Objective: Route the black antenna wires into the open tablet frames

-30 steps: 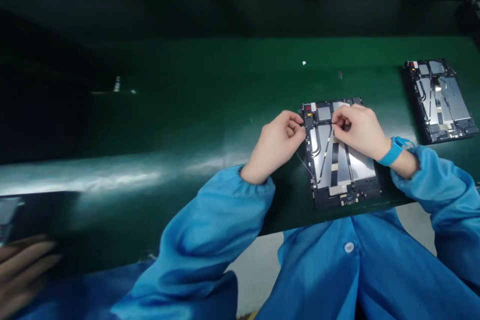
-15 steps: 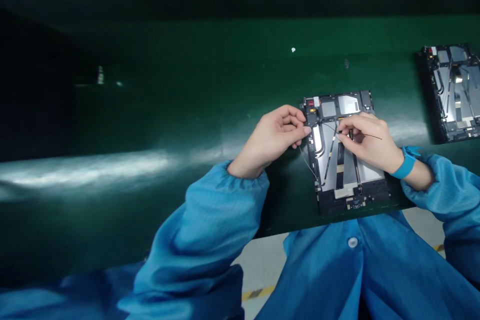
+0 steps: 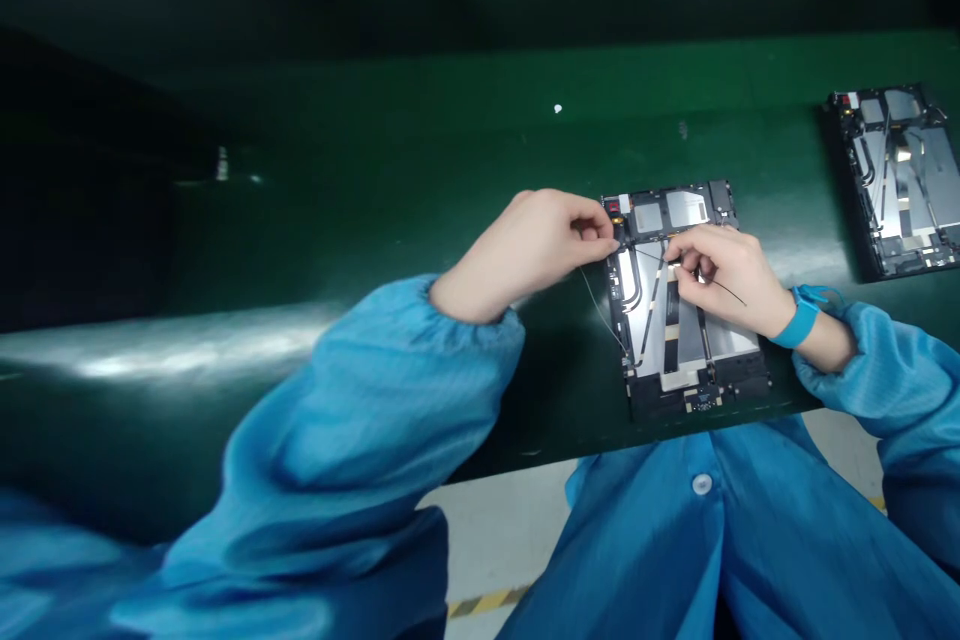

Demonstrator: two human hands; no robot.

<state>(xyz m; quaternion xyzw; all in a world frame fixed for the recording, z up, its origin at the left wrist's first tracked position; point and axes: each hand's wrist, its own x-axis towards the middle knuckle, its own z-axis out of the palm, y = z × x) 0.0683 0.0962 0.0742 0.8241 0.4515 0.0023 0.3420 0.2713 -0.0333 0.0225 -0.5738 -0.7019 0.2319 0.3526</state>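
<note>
An opened tablet chassis [image 3: 686,320] lies on the green belt [image 3: 375,220], showing silver plates and black cables. My left hand [image 3: 525,245] pinches at the chassis's upper left corner, where a thin black wire [image 3: 651,255] starts. My right hand [image 3: 724,275] rests on the upper middle of the chassis and pinches that wire; its free end sticks out to the right past my fingers. A second thin wire [image 3: 600,315] hangs off the chassis's left edge. A blue strap circles my right wrist.
A second opened tablet chassis [image 3: 896,175] lies farther right on the belt. A small white speck [image 3: 557,108] sits on the belt behind my hands. Beyond the belt's near edge is pale floor with a yellow-black stripe [image 3: 487,603].
My right hand slid from the chassis's top edge down toward its middle, drawing the wire out to the right. The other person's hand at lower left is gone from view.
</note>
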